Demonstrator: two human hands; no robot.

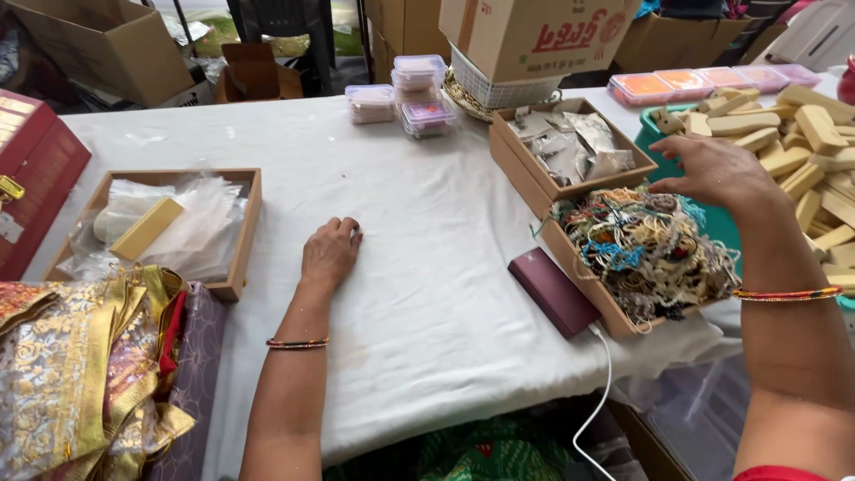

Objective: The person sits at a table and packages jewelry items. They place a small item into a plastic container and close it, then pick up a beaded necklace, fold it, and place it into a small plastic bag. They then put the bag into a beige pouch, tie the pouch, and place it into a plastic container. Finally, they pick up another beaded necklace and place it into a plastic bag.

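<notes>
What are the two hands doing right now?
Left hand: loosely curled, empty, resting on the white tablecloth.
Right hand: open, empty, above the box of beaded strings.

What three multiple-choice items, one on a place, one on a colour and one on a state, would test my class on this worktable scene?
1. Where does the left hand lie?
A. Flat on the white tablecloth
B. Inside the box of beads
C. On the cardboard carton

2. What colour is the flat case with the white cable?
A. Green
B. Dark maroon
C. Yellow

3. How is the right hand?
A. Closed round a wooden piece
B. Resting on the cloth
C. Open with fingers spread, over the box of tangled beads

Answers:
1 A, the palm rests on bare cloth, apart from the boxes.
2 B, the case beside the bead box is dark maroon.
3 C, the fingers are spread and hold nothing, near the green tub of pale wooden blocks.
</notes>
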